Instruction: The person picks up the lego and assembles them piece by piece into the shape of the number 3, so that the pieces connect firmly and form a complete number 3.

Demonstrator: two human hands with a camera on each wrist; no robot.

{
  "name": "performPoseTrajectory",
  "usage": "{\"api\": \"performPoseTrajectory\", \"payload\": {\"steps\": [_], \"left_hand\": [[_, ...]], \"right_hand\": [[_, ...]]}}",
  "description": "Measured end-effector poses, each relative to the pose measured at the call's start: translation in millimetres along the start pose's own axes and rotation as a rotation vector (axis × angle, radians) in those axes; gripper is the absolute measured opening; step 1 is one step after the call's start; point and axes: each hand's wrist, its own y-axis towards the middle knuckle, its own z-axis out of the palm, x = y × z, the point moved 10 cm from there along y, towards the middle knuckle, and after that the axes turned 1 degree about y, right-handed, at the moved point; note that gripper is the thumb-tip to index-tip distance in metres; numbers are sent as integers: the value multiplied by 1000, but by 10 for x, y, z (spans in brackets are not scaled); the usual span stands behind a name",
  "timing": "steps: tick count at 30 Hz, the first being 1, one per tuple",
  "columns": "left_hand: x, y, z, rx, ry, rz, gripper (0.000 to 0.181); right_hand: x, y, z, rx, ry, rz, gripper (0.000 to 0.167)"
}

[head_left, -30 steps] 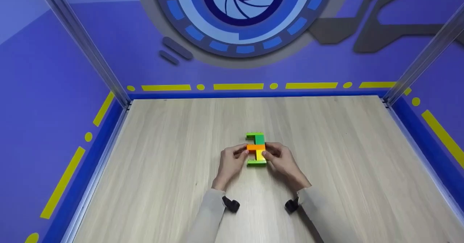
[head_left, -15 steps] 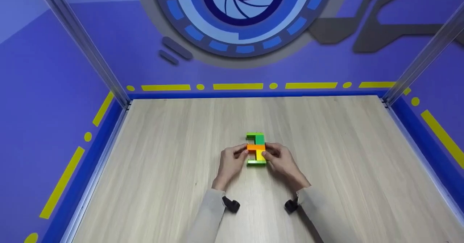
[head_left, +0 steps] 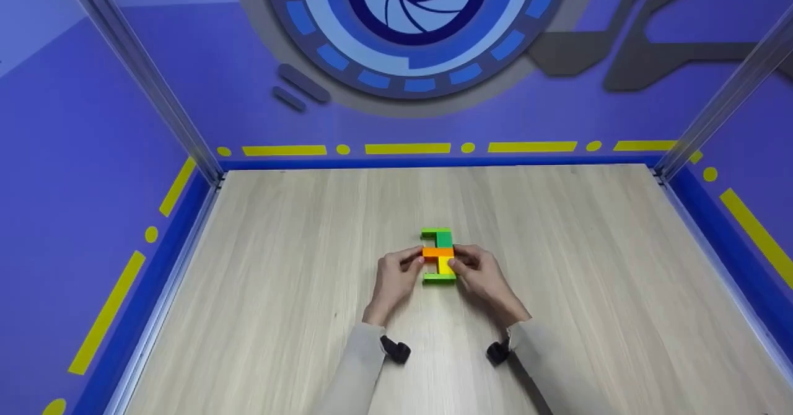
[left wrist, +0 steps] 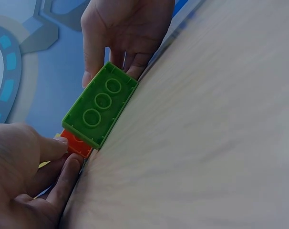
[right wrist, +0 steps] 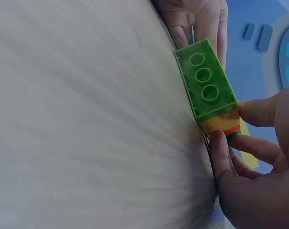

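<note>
An assembly of toy building bricks lies on the table between my hands, its stacked pieces running away from me. A light green brick forms the near end, its hollow underside with round tubes showing in both wrist views. Behind it come a yellow brick, a long orange brick, a darker green brick and another light green brick. My left hand pinches the orange brick's left end. On the right side, my right hand grips the assembly, thumb on the yellow brick.
The wood-grain table stretches out around the hands. Blue printed panels with yellow dashes enclose its back and sides, and metal posts stand at the back corners. A small black camera sits at each wrist.
</note>
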Motion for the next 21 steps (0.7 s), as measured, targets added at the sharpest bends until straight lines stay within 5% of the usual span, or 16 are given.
{"api": "performPoseTrajectory", "payload": {"steps": [21], "left_hand": [[1,1,34,112,25,-36,41]], "right_hand": [[-28,14,2,13,-40,45,43]]}}
